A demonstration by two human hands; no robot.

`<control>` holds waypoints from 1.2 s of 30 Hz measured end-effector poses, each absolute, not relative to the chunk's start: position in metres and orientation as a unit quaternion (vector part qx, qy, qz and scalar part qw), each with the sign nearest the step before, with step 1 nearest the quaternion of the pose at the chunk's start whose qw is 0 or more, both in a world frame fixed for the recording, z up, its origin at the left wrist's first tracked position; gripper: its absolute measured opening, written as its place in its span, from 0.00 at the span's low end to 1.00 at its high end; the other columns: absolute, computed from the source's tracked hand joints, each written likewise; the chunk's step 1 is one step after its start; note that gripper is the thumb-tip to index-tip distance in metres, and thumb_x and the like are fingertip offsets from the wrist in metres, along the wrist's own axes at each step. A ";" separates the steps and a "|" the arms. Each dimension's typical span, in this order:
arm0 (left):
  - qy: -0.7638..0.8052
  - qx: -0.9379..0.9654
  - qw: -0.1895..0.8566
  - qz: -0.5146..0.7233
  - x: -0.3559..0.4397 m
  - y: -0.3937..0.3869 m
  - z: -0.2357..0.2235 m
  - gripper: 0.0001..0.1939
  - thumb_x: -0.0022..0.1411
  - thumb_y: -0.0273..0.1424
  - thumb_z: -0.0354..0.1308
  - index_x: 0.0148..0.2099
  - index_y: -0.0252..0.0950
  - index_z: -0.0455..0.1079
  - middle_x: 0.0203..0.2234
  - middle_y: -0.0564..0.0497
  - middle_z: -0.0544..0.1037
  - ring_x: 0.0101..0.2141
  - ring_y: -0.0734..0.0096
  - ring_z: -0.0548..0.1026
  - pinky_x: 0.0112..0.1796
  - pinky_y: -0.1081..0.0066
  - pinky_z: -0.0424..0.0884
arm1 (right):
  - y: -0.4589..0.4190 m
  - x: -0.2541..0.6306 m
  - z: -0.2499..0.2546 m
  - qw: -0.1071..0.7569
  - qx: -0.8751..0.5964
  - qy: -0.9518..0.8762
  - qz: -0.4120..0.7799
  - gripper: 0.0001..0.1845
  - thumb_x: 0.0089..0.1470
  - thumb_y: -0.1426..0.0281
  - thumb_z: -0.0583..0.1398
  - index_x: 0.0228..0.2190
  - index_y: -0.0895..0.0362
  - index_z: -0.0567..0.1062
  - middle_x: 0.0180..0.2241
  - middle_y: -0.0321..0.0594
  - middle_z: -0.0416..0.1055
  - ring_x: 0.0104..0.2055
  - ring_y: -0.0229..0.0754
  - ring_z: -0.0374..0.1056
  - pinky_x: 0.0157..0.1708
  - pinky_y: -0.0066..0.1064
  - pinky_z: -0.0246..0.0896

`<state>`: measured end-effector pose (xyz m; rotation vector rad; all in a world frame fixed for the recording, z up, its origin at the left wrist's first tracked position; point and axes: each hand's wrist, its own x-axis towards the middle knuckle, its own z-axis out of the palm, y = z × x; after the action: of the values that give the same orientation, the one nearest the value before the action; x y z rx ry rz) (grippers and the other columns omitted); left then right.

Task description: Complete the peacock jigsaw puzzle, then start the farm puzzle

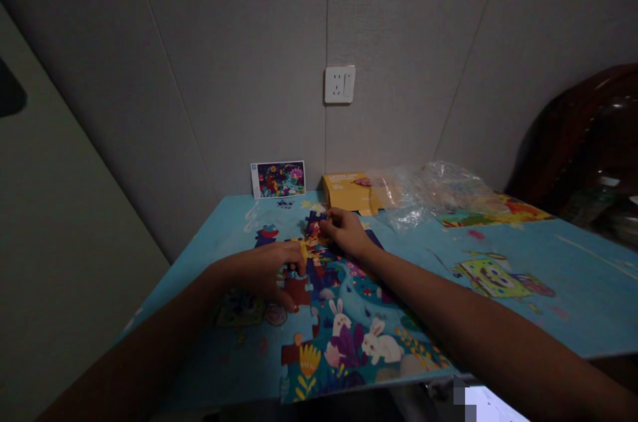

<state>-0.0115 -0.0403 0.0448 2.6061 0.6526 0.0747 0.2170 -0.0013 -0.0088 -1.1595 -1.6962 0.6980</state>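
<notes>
A partly joined jigsaw puzzle lies on the blue table, showing white rabbits, flowers and purple plants. My right hand is at its far edge, thumb and fingers pinching a dark puzzle piece with a reddish figure. That piece looks slightly tilted above the ones below it. Resting over the puzzle's left side is my left hand, its thumb spread away from the bent fingers, near a brown-red piece. Beyond the left hand sits a blue and red piece. My right forearm covers part of the puzzle's right edge.
A picture card of the puzzle leans on the wall. Beside it are a yellow box and crumpled clear plastic bags. The blue tabletop has printed cartoon figures. A dark wooden chair stands at right.
</notes>
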 end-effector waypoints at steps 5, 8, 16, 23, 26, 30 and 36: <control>0.243 0.939 0.239 0.033 -0.012 -0.041 0.043 0.30 0.40 0.42 0.73 0.42 0.38 0.66 0.41 0.50 0.71 0.39 0.65 0.69 0.38 0.71 0.64 | -0.001 0.218 -0.009 0.465 -0.471 -0.697 0.276 0.07 0.50 0.66 0.58 0.28 0.58 0.71 0.21 0.32 0.67 0.24 0.36 0.63 0.25 0.26 0.54; 0.241 0.939 0.242 0.032 -0.012 -0.042 0.043 0.27 0.42 0.43 0.72 0.40 0.37 0.65 0.38 0.51 0.72 0.36 0.67 0.68 0.35 0.72 0.63 | 0.000 0.219 -0.010 0.464 -0.471 -0.699 0.274 0.06 0.50 0.67 0.58 0.28 0.58 0.71 0.21 0.32 0.67 0.24 0.36 0.63 0.25 0.26 0.54; 0.264 0.937 0.227 0.012 -0.015 -0.040 0.042 0.30 0.44 0.49 0.69 0.45 0.39 0.68 0.34 0.53 0.71 0.33 0.68 0.68 0.33 0.72 0.60 | 0.004 0.221 -0.012 0.468 -0.475 -0.692 0.276 0.07 0.50 0.66 0.59 0.28 0.57 0.71 0.21 0.33 0.68 0.24 0.37 0.64 0.26 0.27 0.55; 0.295 0.925 0.239 0.008 -0.017 -0.036 0.040 0.31 0.40 0.52 0.70 0.41 0.38 0.67 0.33 0.54 0.71 0.33 0.69 0.67 0.32 0.73 0.60 | 0.006 0.222 -0.012 0.470 -0.468 -0.688 0.294 0.06 0.50 0.66 0.58 0.27 0.57 0.70 0.20 0.32 0.68 0.24 0.37 0.64 0.26 0.27 0.56; 0.312 0.921 0.234 0.006 -0.017 -0.037 0.043 0.30 0.40 0.50 0.70 0.40 0.38 0.67 0.32 0.54 0.71 0.32 0.69 0.67 0.32 0.73 0.60 | 0.006 0.222 -0.011 0.473 -0.465 -0.688 0.295 0.06 0.50 0.66 0.58 0.27 0.57 0.70 0.20 0.32 0.67 0.23 0.36 0.63 0.26 0.28 0.55; 0.320 0.916 0.241 -0.002 -0.016 -0.037 0.043 0.30 0.37 0.45 0.74 0.39 0.38 0.67 0.35 0.54 0.72 0.34 0.68 0.68 0.32 0.73 0.61 | 0.004 0.221 -0.008 0.463 -0.472 -0.694 0.284 0.06 0.51 0.67 0.58 0.27 0.57 0.71 0.21 0.33 0.68 0.24 0.37 0.64 0.26 0.27 0.55; 0.289 0.927 0.238 0.016 -0.016 -0.037 0.041 0.28 0.38 0.42 0.75 0.36 0.37 0.66 0.35 0.54 0.73 0.36 0.67 0.70 0.36 0.73 0.62 | 0.002 0.219 -0.008 0.455 -0.472 -0.706 0.268 0.05 0.51 0.68 0.59 0.28 0.57 0.71 0.21 0.33 0.69 0.23 0.37 0.64 0.26 0.28 0.55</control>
<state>-0.0157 -0.0366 0.0411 2.5397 0.7918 0.0436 0.2190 0.0018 -0.0084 -1.1646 -1.7407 0.6601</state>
